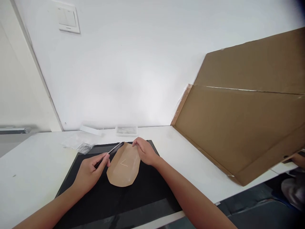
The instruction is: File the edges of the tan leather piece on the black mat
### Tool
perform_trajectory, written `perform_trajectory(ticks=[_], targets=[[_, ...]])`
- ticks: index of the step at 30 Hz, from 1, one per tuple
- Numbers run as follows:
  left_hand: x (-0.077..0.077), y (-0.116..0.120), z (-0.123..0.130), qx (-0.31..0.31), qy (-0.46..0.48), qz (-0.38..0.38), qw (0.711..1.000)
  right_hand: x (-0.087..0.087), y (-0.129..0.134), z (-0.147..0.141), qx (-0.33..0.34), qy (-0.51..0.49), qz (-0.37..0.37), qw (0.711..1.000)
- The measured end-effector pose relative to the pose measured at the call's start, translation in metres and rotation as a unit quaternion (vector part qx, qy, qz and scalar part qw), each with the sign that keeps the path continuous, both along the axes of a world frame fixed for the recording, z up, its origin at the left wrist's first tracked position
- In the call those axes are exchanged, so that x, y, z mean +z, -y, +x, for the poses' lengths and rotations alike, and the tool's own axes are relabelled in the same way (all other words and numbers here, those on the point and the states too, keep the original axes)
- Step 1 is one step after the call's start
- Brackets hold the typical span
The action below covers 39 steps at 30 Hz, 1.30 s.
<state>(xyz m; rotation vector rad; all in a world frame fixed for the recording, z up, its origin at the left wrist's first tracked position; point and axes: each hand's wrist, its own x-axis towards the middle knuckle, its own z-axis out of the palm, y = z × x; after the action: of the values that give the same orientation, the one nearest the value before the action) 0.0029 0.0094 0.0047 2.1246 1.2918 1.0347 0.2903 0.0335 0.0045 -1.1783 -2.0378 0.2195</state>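
A tan, rounded sheet (124,168) with upturned edges and a small V-shaped mark lies over a black mat (143,194). My left hand (91,168) is closed on a slim dark tool (115,149) with a light edge, whose far end meets the sheet's upper left edge. At the sheet's upper right edge, my right hand (144,151) pinches with bent fingers, close to the rim. The fingertips partly hide that part of the sheet.
Behind the mat stand a clear plastic box (126,131) and a white strip (91,129). A clear packet (84,148) touches the mat's back left corner. Large cardboard (238,127) leans at right, with another person's hand (299,159) at its far edge.
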Motion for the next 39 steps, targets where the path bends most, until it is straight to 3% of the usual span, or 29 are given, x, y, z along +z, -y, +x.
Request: perform_trajectory(ticks=[5, 16, 23, 27, 33, 39], targets=[[-0.002, -0.001, 0.001, -0.023, -0.016, 0.037, 0.999, 0.0, 0.006, -0.011, 0.042, 0.069, -0.027, 0.996], [-0.003, -0.001, -0.001, -0.039, -0.026, 0.043, 0.998, 0.004, 0.001, -0.022, 0.059, 0.225, -0.098, 0.968], [-0.003, 0.001, -0.001, -0.043, -0.026, 0.04, 0.998, 0.004, 0.002, -0.025, 0.069, 0.212, -0.112, 0.969], [-0.003, 0.002, -0.002, -0.051, -0.029, 0.044, 0.997, 0.005, 0.005, -0.024, 0.072, 0.208, -0.076, 0.973], [-0.006, 0.003, -0.003, -0.054, -0.049, 0.072, 0.995, 0.019, 0.017, -0.017, 0.07, 0.121, -0.026, 0.99], [-0.006, 0.003, -0.005, -0.068, -0.046, 0.142, 0.986, 0.033, 0.03, -0.013, 0.067, 0.099, -0.02, 0.993]])
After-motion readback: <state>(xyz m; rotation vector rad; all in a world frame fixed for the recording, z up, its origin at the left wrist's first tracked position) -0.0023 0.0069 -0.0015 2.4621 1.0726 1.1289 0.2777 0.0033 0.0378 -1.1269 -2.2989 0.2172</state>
